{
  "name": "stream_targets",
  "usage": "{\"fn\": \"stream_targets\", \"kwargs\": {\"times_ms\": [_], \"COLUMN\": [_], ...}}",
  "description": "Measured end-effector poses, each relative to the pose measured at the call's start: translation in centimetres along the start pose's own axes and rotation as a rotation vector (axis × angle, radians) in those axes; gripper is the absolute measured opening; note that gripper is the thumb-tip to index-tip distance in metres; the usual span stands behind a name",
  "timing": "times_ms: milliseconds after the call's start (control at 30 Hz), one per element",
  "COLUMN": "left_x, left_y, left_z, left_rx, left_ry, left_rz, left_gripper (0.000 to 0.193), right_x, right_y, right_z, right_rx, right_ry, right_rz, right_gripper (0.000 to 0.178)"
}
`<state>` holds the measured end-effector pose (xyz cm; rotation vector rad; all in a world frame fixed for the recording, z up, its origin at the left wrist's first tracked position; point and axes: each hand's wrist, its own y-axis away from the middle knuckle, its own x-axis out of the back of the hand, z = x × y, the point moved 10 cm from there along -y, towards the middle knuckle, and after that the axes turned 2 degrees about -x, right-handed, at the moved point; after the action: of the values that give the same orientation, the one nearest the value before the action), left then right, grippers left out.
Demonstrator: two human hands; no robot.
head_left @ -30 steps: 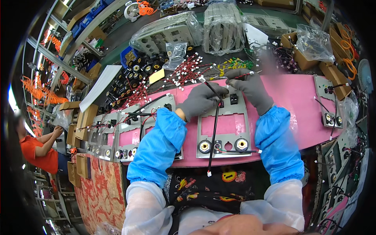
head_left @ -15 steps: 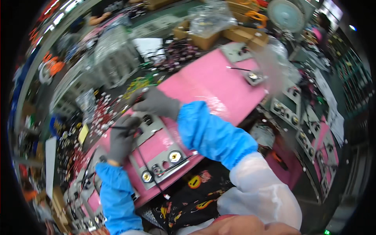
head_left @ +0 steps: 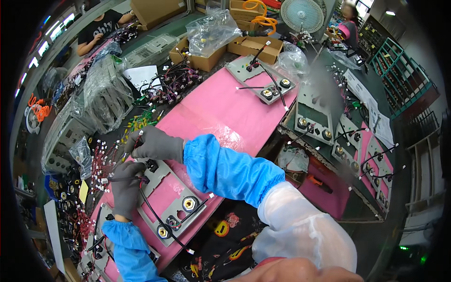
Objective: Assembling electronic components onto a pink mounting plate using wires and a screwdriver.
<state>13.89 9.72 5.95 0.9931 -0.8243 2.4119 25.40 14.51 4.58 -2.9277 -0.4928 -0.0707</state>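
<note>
A grey metal panel with cut-outs lies on the pink work surface in front of me. Two brass-nut sockets sit at its near end, and a black cable with a white plug runs across it. At the panel's far left corner, my left hand, in a grey glove, is closed around part of a black cable. Just beyond it, my gloved right hand pinches a thin wire with a small white connector at the fingertips. Its lower fingers hide the rest of that wire.
Red wires with white connectors pile up left of my hands, with yellow-green wires behind. Another fitted panel lies at the far end. Cardboard boxes and a fan stand behind. More panels lie right. A person works far left.
The whole view has swung, so the panel and both hands appear lower and further left. Both hands stay near the panel's far corner. The white connector at my right fingertips now shows clearly.
</note>
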Motion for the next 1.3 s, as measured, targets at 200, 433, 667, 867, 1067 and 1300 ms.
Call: {"fn": "stream_targets", "kwargs": {"times_ms": [200,433,667,867,1067,1300], "left_x": [-0.3,-0.4,-0.2,-0.2,0.1,-0.1], "left_y": [0.7,0.8,0.8,0.9,1.1,1.1], "left_z": [-1.0,-0.7,-1.7,-1.3,-1.4,-1.5], "left_rx": [0.033,0.005,0.057,0.062,0.085,0.038], "left_ry": [0.023,-0.027,-0.029,-0.02,0.0,-0.004], "left_rz": [0.073,0.097,0.055,0.087,0.103,0.106], "left_gripper": [0.018,0.017,0.02,0.022,0.021,0.021], "right_x": [-0.6,-0.5,-0.8,-0.5,-0.7,-0.9], "right_y": [-0.1,-0.2,-0.3,0.1,0.1,-0.1], "right_z": [0.2,0.8,0.6,0.4,0.3,0.8], "right_rx": [0.006,0.001,0.009,0.001,-0.01,-0.02], "right_ry": [0.0,0.039,0.06,0.055,0.046,0.028], "right_rz": [-0.029,-0.019,-0.033,-0.019,-0.025,-0.031], "right_gripper": [0.015,0.015,0.017,0.015,0.016,0.016]}}
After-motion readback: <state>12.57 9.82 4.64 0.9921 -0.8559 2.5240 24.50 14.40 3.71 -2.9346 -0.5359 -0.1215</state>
